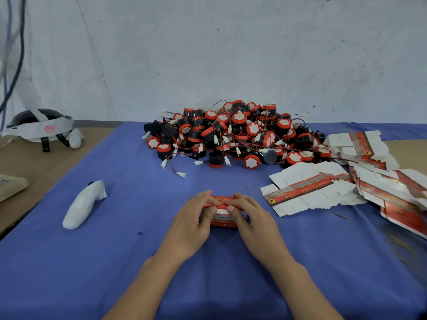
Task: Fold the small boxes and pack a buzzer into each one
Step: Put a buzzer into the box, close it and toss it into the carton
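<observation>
Much blue surface (111, 262) lies open at the left and near edges; buzzers (231, 135) heap by the far edge, and flat boxes (323, 188) crowd the right. Mid-surface, the box (223, 222) lies long axis left-right, with the left hand (191, 226) and right hand (256, 224) both curled round it, gripping its ends.

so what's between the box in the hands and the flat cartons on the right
A thin rubber band lies on the blue cloth beside the box, just beyond the right hand; the head view shows it.

Matt blue cloth (115, 262) covers the table — glossy printed card box (222, 221), plastic-looking buzzers (233, 135).
</observation>
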A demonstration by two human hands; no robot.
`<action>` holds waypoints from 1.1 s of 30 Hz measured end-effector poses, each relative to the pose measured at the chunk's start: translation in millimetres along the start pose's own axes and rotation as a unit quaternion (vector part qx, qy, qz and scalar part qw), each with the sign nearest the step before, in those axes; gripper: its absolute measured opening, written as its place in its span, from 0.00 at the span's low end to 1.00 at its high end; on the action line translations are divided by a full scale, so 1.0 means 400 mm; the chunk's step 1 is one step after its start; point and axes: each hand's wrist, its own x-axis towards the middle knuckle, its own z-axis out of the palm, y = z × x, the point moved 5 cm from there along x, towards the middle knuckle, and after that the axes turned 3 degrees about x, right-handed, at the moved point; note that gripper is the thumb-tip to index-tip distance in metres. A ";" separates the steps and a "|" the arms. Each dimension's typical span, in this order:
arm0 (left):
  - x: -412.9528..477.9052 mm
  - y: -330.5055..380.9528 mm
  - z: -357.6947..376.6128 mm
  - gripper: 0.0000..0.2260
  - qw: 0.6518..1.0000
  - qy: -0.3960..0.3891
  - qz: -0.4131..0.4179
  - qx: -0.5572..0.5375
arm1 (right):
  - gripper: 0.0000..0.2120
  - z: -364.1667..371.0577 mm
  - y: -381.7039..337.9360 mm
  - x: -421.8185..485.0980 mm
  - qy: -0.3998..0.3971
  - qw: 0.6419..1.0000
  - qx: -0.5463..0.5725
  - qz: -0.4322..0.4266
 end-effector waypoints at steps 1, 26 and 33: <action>-0.001 -0.001 0.000 0.11 1.000 0.001 0.000 -0.004 | 0.12 0.001 0.002 0.001 -0.001 1.000 0.002 -0.002; 0.003 -0.002 -0.010 0.12 0.988 0.017 -0.047 -0.145 | 0.06 0.004 -0.004 -0.001 -0.014 1.000 -0.022 0.008; 0.005 -0.006 -0.001 0.10 0.995 0.009 -0.022 -0.100 | 0.16 0.003 -0.006 -0.002 -0.019 0.998 -0.052 0.009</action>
